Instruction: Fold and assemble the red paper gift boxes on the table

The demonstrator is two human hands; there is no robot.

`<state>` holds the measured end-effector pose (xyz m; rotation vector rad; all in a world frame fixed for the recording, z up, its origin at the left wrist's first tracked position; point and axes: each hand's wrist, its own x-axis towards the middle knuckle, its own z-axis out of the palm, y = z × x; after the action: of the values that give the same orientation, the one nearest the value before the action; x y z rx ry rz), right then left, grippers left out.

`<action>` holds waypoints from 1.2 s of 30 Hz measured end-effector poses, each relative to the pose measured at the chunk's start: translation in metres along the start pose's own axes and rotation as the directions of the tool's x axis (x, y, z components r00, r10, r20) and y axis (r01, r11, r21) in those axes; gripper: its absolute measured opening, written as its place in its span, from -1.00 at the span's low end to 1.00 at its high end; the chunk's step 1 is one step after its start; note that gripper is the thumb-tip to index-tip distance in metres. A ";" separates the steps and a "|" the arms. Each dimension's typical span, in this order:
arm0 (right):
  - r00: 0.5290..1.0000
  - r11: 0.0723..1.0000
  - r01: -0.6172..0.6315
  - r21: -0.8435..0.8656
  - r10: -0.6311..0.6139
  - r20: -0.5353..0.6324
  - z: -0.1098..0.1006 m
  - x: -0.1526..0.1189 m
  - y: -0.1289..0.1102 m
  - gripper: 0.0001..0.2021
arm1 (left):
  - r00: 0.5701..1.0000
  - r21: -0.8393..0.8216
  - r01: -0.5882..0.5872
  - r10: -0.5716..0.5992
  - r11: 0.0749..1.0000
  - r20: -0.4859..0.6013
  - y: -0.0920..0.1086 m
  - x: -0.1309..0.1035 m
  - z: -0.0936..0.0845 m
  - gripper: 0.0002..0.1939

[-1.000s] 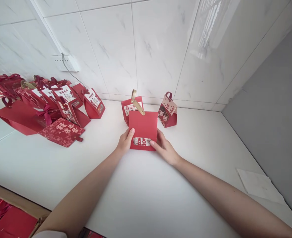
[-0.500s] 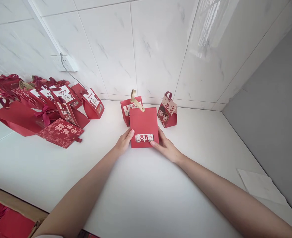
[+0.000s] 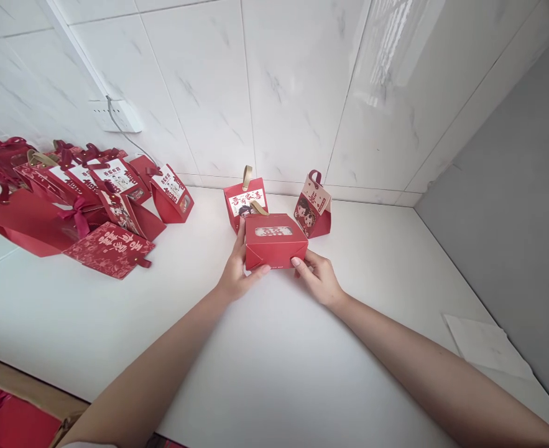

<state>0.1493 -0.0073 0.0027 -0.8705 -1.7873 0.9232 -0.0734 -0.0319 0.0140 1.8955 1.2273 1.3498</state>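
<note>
Between my two hands is a red gift box [image 3: 276, 249] with a small clear window, tipped back so its flat base faces me and its gold strap points to the wall. My left hand [image 3: 237, 270] grips the left side, thumb at the bottom edge. On the right side, my right hand [image 3: 319, 278] holds the lower corner with the thumb on the base. Just behind stands a red box with a white label [image 3: 247, 198] and gold handle, partly covered. A box with a cartoon couple [image 3: 313, 208] stands to its right.
Many red gift boxes [image 3: 45, 218] crowd the left of the white table [image 3: 278, 361]. A socket strip [image 3: 115, 116] with a cable is on the tiled wall. White paper [image 3: 486, 345] lies at right. A carton [image 3: 27, 389] with red items sits lower left.
The held box has tipped backward, from showing its windowed face upright to showing its base. My left fingers have moved up its side. The view has shifted slightly.
</note>
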 end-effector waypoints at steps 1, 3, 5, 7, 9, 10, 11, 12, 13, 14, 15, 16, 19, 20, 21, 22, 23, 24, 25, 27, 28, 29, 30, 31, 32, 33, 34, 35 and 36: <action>1.000 1.000 0.009 0.015 -0.009 -0.009 0.000 -0.001 -0.001 -0.65 | 0.999 -0.005 0.033 -0.034 0.999 -0.014 0.002 0.000 0.001 -0.32; 0.999 0.999 0.029 0.039 -0.028 -0.032 0.000 -0.004 -0.002 -0.60 | 0.994 -0.065 0.097 -0.101 0.993 -0.050 0.005 -0.002 0.004 -0.43; 0.997 0.997 0.064 0.042 -0.061 -0.052 0.001 -0.007 -0.004 -0.47 | 0.990 -0.095 0.084 -0.093 0.992 -0.101 0.010 -0.004 0.006 -0.53; 0.993 0.993 0.112 0.027 -0.110 -0.052 0.001 -0.010 -0.006 -0.34 | 0.987 -0.049 0.006 -0.014 0.999 -0.162 0.016 -0.006 0.008 -0.62; 0.987 0.988 0.151 0.008 -0.151 -0.047 0.001 -0.013 -0.008 -0.25 | 0.975 0.029 -0.051 0.056 0.998 -0.213 0.024 -0.009 0.009 -0.67; 0.985 0.986 0.168 -0.003 -0.168 -0.051 0.001 -0.015 -0.008 -0.20 | 0.971 0.051 -0.057 0.067 0.997 -0.228 0.027 -0.009 0.009 -0.66; 0.982 0.983 0.182 -0.012 -0.183 -0.057 0.002 -0.016 -0.008 -0.16 | 0.970 0.054 -0.046 0.057 0.998 -0.235 0.031 -0.010 0.009 -0.63; 0.979 0.981 0.192 -0.019 -0.193 -0.065 0.002 -0.017 -0.008 -0.11 | 0.973 0.036 -0.020 0.028 0.999 -0.231 0.033 -0.010 0.010 -0.59; 0.978 0.981 0.195 -0.022 -0.196 -0.072 0.002 -0.017 -0.008 -0.06 | 0.976 0.006 0.014 -0.013 1.000 -0.215 0.035 -0.009 0.010 -0.56; 0.979 0.982 0.189 -0.018 -0.190 -0.078 0.003 -0.017 -0.009 -0.03 | 0.980 -0.026 0.052 -0.057 0.998 -0.193 0.035 -0.009 0.010 -0.53; 0.981 0.985 0.174 -0.008 -0.174 -0.083 0.003 -0.018 -0.009 -0.01 | 0.981 -0.056 0.087 -0.095 0.995 -0.170 0.034 -0.008 0.010 -0.50; 0.985 0.988 0.152 0.005 -0.151 -0.087 0.004 -0.018 -0.009 -0.01 | 0.981 -0.078 0.115 -0.126 0.990 -0.146 0.033 -0.007 0.009 -0.49; 0.991 0.996 0.087 0.035 -0.083 -0.104 0.005 -0.017 -0.011 -0.04 | 0.986 -0.111 0.148 -0.156 0.983 -0.066 0.027 -0.007 0.009 -0.50; 0.991 0.997 0.071 0.040 -0.066 -0.114 0.005 -0.016 -0.011 -0.05 | 0.988 -0.113 0.144 -0.149 0.983 -0.043 0.025 -0.007 0.009 -0.52; 0.991 0.997 0.057 0.044 -0.052 -0.123 0.005 -0.016 -0.012 -0.06 | 0.990 -0.114 0.136 -0.139 0.984 -0.026 0.024 -0.007 0.009 -0.53; 0.991 0.998 0.047 0.049 -0.041 -0.131 0.005 -0.015 -0.012 -0.06 | 0.991 -0.114 0.127 -0.130 0.985 -0.014 0.024 -0.008 0.010 -0.51; 0.990 0.998 0.041 0.055 -0.033 -0.137 0.005 -0.015 -0.012 -0.06 | 0.992 -0.114 0.120 -0.122 0.986 -0.013 0.024 -0.008 0.010 -0.48; 0.990 0.998 0.035 0.060 -0.027 -0.139 0.005 -0.014 -0.012 -0.06 | 0.993 -0.113 0.118 -0.121 0.987 -0.016 0.025 -0.009 0.011 -0.45; 0.990 0.997 0.032 0.065 -0.023 -0.140 0.005 -0.014 -0.011 -0.07 | 0.992 -0.109 0.119 -0.122 0.987 -0.025 0.027 -0.009 0.012 -0.44; 0.990 0.997 0.028 0.069 -0.018 -0.138 0.005 -0.013 -0.010 -0.07 | 0.990 -0.088 0.130 -0.134 0.988 -0.046 0.029 -0.009 0.013 -0.45; 0.990 0.997 0.025 0.067 -0.016 -0.138 0.004 -0.013 -0.010 -0.08 | 0.989 -0.072 0.137 -0.141 0.988 -0.053 0.030 -0.009 0.013 -0.46; 0.990 0.998 0.022 0.062 -0.013 -0.139 0.004 -0.012 -0.010 -0.08 | 0.987 -0.057 0.144 -0.147 0.988 -0.060 0.030 -0.008 0.013 -0.47; 0.990 0.998 0.019 0.056 -0.011 -0.140 0.004 -0.012 -0.010 -0.09 | 0.987 -0.043 0.148 -0.150 0.988 -0.064 0.031 -0.008 0.013 -0.47; 0.990 0.999 0.017 0.050 -0.009 -0.140 0.004 -0.012 -0.009 -0.09 | 0.986 -0.032 0.149 -0.151 0.988 -0.069 0.031 -0.008 0.013 -0.48; 0.990 0.999 0.014 0.046 -0.007 -0.140 0.004 -0.011 -0.009 -0.09 | 0.986 -0.022 0.149 -0.150 0.989 -0.072 0.031 -0.008 0.012 -0.48; 0.990 0.999 0.011 0.044 -0.005 -0.140 0.004 -0.011 -0.009 -0.09 | 0.986 -0.013 0.148 -0.149 0.989 -0.076 0.031 -0.008 0.012 -0.48; 0.990 0.999 0.010 0.044 -0.004 -0.139 0.004 -0.011 -0.009 -0.10 | 0.986 -0.004 0.148 -0.148 0.989 -0.079 0.031 -0.008 0.012 -0.48; 0.991 0.999 0.009 0.045 -0.003 -0.137 0.004 -0.011 -0.009 -0.10 | 0.986 0.005 0.148 -0.148 0.989 -0.081 0.031 -0.008 0.012 -0.47; 0.991 0.999 0.008 0.046 -0.001 -0.135 0.004 -0.011 -0.009 -0.10 | 0.986 0.013 0.149 -0.148 0.989 -0.080 0.031 -0.008 0.011 -0.47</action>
<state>0.1482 -0.0217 0.0050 -0.8780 -1.6452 0.8788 -0.0520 -0.0519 0.0308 1.7396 1.3955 1.3491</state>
